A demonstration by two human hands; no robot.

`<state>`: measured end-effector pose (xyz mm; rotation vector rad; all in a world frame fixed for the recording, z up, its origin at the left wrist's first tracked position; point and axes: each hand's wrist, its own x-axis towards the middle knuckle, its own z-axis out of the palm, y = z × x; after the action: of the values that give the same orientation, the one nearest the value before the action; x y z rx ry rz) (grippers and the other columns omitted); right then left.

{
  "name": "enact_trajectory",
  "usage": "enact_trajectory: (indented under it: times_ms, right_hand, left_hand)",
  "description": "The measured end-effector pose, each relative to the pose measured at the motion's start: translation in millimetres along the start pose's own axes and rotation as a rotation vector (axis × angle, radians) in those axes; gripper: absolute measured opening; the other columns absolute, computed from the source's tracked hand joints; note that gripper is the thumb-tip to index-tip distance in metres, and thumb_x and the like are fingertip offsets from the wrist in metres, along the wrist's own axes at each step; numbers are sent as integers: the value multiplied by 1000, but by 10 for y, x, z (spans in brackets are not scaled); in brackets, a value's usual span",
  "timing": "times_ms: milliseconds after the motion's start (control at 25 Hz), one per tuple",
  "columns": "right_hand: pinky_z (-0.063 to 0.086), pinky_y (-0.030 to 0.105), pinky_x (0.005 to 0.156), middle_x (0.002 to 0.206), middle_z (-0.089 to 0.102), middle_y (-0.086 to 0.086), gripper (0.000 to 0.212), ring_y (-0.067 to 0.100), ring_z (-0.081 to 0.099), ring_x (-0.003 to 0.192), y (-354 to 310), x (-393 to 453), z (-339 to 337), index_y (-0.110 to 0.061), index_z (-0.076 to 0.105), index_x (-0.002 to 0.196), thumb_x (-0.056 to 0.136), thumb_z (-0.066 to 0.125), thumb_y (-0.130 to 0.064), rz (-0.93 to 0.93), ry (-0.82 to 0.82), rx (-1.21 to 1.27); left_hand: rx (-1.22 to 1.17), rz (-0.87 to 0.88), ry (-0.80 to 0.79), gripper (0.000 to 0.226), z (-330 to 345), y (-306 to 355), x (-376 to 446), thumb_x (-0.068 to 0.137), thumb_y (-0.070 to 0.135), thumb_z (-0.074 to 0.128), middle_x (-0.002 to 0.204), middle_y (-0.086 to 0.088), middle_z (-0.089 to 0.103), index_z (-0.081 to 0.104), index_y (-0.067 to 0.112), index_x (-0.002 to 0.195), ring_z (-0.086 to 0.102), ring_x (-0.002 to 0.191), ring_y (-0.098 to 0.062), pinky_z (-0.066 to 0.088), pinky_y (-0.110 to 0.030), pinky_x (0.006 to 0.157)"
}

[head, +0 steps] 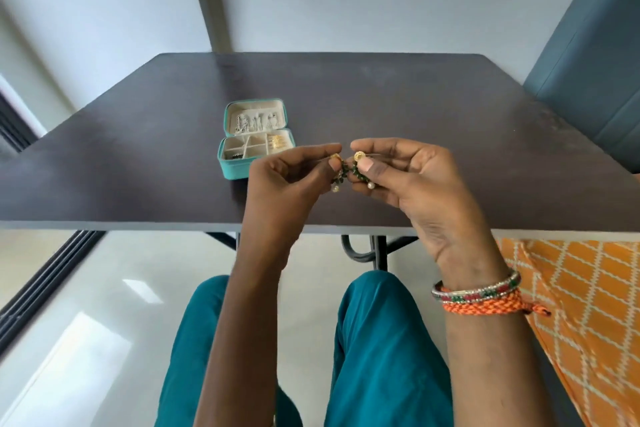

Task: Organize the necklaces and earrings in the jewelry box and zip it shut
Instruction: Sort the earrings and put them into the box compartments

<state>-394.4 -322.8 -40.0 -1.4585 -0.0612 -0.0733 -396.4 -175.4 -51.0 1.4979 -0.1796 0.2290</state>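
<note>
- While pinching one green-beaded earring (337,174), the left hand (294,184) is holding it at frame centre.
- Right hand (408,180) is pinching its twin, the second earring (360,166), just beside the first, probably for pairing.
- Jewelry box (254,139) is lying open up-left of the hands on the table (450,121), necklaces (242,123) hanging in its lid, compartments facing up, ready for filling.

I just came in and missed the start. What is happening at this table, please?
A person sits at a dark table sorting jewelry. The left hand pinches one earring and the right hand pinches its match, both held above the table's near edge. The teal box lies open on the table, with jewelry already in its lid and tray.
</note>
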Motion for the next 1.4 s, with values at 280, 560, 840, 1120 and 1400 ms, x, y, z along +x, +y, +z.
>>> enact_trajectory:
  times_ms: [280,560,840,1120,1400]
  right_hand:
    - [57,27,76,93,73,8,25,13,70,81,145,-156,213,-9,70,99,88,56,8,133,-15,15]
    - [58,30,82,107,70,17,42,21,70,93,120,-242,262,-1,65,111,90,33,17,185,-74,286]
    - [56,32,87,111,69,18,44,25,69,99,133,-272,280,0,62,115,90,30,17,225,-126,395]
    - [55,31,87,111,70,15,44,23,69,99,130,-285,288,-4,63,113,91,32,16,203,-132,371]
    - [55,30,87,113,69,14,45,22,68,101,124,-298,285,-3,62,115,90,32,19,184,-134,351]
  left_hand:
    - [13,-138,50,15,-188,-16,-162,84,4,65,74,5,73,71,17,89,68,68,-5,53,-16,59]
    - [-47,-201,92,18,-249,-7,-182,87,1,60,95,-9,72,70,14,94,69,87,-17,57,-21,71]
    - [-139,-236,112,15,-256,58,-206,87,2,60,87,-7,72,69,9,96,70,79,-13,57,-19,67]
    - [-63,-236,126,15,-260,67,-209,92,9,57,106,-12,70,70,13,98,69,97,-23,58,-29,79]
    - [-132,-279,116,26,-260,95,-232,96,24,48,99,-11,73,69,10,97,70,94,-23,57,-33,83]
